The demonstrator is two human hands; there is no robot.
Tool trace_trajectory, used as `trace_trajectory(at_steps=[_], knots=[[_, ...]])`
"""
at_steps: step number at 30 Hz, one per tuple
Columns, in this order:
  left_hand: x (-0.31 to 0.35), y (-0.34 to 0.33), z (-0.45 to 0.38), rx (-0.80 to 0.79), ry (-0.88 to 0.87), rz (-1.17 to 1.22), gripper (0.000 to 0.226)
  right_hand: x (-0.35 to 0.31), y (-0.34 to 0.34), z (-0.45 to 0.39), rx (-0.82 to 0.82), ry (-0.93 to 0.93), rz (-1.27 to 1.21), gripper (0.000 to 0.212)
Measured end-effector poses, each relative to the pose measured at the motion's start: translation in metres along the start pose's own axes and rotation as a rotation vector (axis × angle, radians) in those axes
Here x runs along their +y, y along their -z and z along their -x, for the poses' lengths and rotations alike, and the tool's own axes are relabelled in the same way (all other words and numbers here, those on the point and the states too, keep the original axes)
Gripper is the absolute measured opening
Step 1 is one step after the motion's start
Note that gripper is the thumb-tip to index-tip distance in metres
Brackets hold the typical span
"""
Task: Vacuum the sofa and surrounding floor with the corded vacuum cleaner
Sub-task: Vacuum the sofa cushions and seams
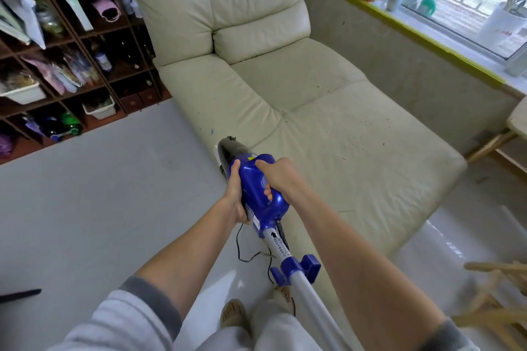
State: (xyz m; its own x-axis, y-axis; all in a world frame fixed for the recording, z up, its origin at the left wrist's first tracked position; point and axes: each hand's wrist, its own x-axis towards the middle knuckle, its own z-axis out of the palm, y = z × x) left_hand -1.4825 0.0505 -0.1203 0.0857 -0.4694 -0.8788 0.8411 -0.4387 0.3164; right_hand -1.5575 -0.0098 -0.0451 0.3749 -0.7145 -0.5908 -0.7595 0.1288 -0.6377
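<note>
Both hands are wrapped around the blue vacuum cleaner (258, 189): left hand (235, 194) grips its side, right hand (275, 177) curls over the top. It's held above the floor (99, 208) just beside the crumb-dotted cream sofa (328, 111), black cord (242, 248) dangling underneath.

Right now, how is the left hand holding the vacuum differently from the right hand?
The left hand grips the vacuum cleaner from its left side, thumb up near the dark front; the right hand comes over the top, fingers curling down the blue body. The left hand sits lower and nearer the person; the right hand sits nearer the sofa. Both hold the blue body.
</note>
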Motion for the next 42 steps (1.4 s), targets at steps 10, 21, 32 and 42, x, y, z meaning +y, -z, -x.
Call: trace_trajectory(at_steps=[10, 21, 32, 42], knots=[[-0.008, 0.020, -0.002, -0.023, 0.010, -0.013, 0.079, -0.001, -0.017, 0.011, 0.016, -0.047, 0.017, 0.041], [-0.007, -0.020, -0.011, -0.035, -0.012, -0.053, 0.080, 0.014, 0.019, 0.001, 0.075, -0.004, -0.023, 0.046], [-0.024, -0.119, -0.031, -0.011, -0.024, -0.085, 0.076, 0.053, 0.109, -0.029, 0.084, -0.010, -0.053, 0.044], [-0.021, -0.193, -0.062, 0.011, -0.050, -0.142, 0.076, 0.080, 0.175, -0.074, 0.081, -0.038, -0.119, 0.044]])
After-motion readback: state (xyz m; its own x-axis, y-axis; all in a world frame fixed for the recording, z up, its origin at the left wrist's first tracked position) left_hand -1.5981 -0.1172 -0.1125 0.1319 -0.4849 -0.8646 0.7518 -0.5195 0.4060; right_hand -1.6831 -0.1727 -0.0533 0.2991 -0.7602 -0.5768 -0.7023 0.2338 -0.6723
